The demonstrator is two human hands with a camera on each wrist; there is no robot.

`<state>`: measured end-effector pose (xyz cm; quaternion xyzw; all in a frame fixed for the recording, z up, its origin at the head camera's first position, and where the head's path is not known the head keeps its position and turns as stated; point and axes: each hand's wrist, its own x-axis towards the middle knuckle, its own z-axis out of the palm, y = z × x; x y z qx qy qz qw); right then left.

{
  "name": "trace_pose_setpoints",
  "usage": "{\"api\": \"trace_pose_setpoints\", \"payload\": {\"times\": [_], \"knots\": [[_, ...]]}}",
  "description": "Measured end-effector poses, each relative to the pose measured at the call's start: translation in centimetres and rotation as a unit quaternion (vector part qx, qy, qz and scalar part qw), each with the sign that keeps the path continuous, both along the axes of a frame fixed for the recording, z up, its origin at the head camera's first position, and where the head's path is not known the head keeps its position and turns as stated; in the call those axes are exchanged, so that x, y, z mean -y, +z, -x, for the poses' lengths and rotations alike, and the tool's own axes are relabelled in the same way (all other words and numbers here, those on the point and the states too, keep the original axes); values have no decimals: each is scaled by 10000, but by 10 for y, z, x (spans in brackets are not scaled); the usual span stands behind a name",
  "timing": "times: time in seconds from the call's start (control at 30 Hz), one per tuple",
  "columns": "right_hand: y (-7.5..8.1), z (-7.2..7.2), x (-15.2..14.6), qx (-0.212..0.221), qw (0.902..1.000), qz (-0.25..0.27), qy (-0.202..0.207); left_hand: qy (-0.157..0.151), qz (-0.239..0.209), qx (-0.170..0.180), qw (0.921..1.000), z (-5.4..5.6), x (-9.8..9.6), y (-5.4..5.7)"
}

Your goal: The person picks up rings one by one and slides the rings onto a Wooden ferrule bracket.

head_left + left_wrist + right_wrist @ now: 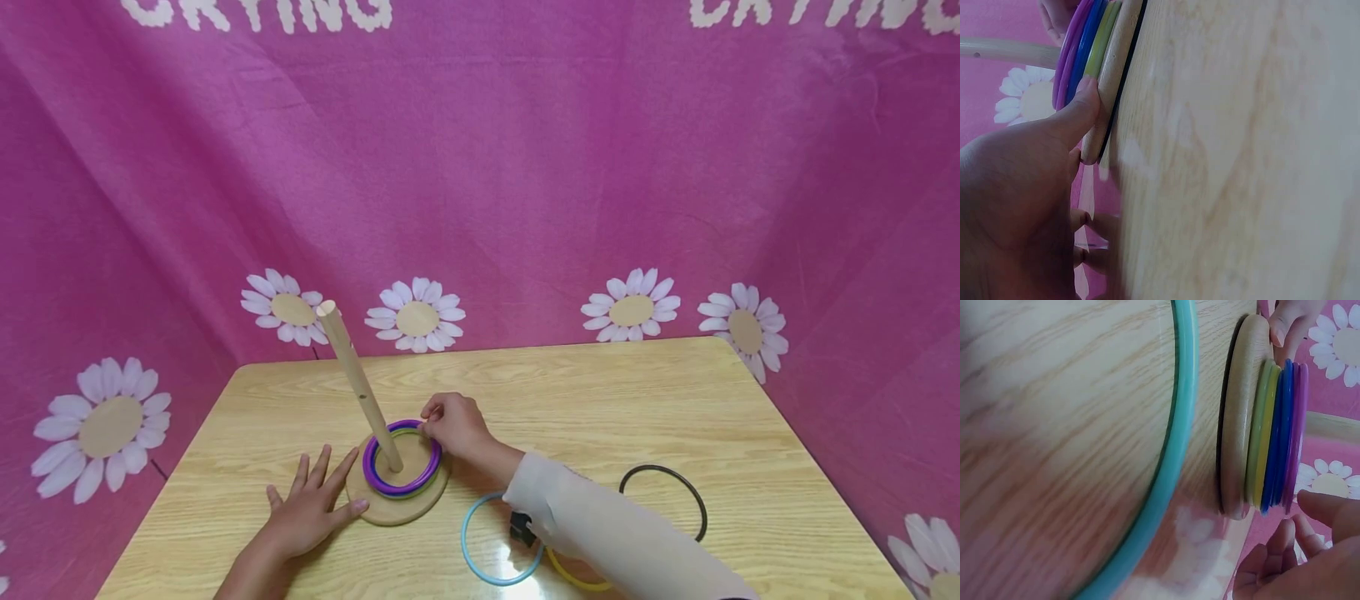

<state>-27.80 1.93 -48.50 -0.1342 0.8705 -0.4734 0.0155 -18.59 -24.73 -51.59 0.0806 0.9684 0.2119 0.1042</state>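
A wooden peg (360, 383) rises from a round wooden base (405, 515) on the left of the table. Stacked round its foot are purple rings (1301, 425) on top, then blue rings (1277, 440), with yellow (1264, 447) and green (1256, 440) below. My right hand (459, 429) pinches the edge of the top purple ring between thumb and fingers, on the stack's right side. With fingers spread, my left hand (307, 512) rests at the base's left; its thumb lies on the base's rim beside the stack, as the left wrist view shows.
A light blue ring (464, 542) lies on the table right of the base. Partly under my right sleeve (600, 533) are a yellow ring (577, 581) and a black ring (703, 512). A small black object (522, 528) shows beside the sleeve. Pink curtains (510, 183) hang behind and beside the table.
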Motion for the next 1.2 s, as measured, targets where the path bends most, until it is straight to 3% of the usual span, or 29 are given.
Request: {"api": "trace_pose_setpoints", "payload": {"times": [0.3,0.57,0.93,1.2], "knots": [[5,-6,-23,177,9981,418,418,-5,-20,94,10000,-1,0,2],[2,-17,-51,119,9951,299,932,-1,-23,-13,10000,0,0,2],[-11,-36,-94,683,9862,230,1493,-12,60,118,9999,-1,-1,3],[-16,-48,-113,851,9793,63,1837,-22,55,75,10000,-1,-1,2]]}}
